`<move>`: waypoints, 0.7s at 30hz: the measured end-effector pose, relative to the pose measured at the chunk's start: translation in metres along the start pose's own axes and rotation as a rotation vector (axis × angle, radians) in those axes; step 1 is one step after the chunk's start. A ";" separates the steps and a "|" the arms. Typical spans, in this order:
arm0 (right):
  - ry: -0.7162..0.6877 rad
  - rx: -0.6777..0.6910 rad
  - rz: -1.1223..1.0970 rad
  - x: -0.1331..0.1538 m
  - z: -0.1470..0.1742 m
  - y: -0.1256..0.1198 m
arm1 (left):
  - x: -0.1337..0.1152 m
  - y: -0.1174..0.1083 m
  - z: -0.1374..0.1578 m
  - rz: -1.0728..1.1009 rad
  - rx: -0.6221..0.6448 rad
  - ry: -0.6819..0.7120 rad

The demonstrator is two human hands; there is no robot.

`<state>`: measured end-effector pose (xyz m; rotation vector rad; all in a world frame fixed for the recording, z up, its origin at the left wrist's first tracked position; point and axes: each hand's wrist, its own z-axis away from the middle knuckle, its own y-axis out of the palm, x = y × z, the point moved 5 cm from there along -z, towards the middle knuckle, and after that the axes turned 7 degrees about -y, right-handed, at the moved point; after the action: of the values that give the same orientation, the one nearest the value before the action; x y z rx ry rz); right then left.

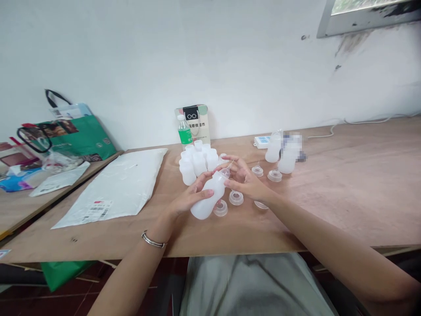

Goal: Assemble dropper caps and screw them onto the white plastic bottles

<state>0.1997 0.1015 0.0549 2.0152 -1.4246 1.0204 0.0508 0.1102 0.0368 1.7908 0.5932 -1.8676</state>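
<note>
A translucent white squeeze bottle (206, 204) leans to the upper right above the table, with the fingers of my left hand (192, 195) wrapped round its body. At its neck sits a clear cap with a pointed nozzle (225, 171). My right hand (245, 177) has its thumb and fingers around this cap. Just below the hands, clear ring-shaped caps lie on the table, one (220, 208) beside the bottle and another (236, 198) under my right hand. Behind my left hand stands a cluster of several white bottles (199, 162).
Two capped bottles (273, 147) stand at right behind more clear caps (274, 176), near a white box (262, 141). A large white mailing bag (121, 184) lies left. A green-labelled drink bottle (185, 131) and a paper bag (204, 125) stand by the wall.
</note>
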 end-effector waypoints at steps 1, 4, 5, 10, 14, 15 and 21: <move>-0.001 -0.008 0.017 0.000 0.000 0.000 | 0.000 0.000 0.000 -0.008 0.003 0.003; 0.024 -0.087 0.112 -0.001 0.000 -0.006 | 0.000 -0.001 0.000 -0.025 0.005 0.008; 0.028 -0.091 0.114 -0.002 -0.001 -0.006 | 0.000 -0.001 0.000 -0.022 0.005 0.011; -0.012 0.049 -0.002 0.004 -0.002 0.002 | -0.003 -0.004 0.001 -0.038 -0.014 0.060; -0.057 -0.017 0.080 0.006 -0.003 0.002 | -0.006 -0.004 0.000 -0.229 -0.092 0.184; -0.067 -0.041 0.111 0.006 -0.003 0.002 | -0.007 -0.004 -0.001 -0.303 -0.141 0.229; -0.107 -0.143 0.203 0.006 0.000 -0.003 | -0.013 -0.002 0.001 -0.527 -0.352 0.380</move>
<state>0.2034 0.0993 0.0599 1.8768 -1.7355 0.8740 0.0491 0.1117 0.0494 1.8688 1.5560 -1.5768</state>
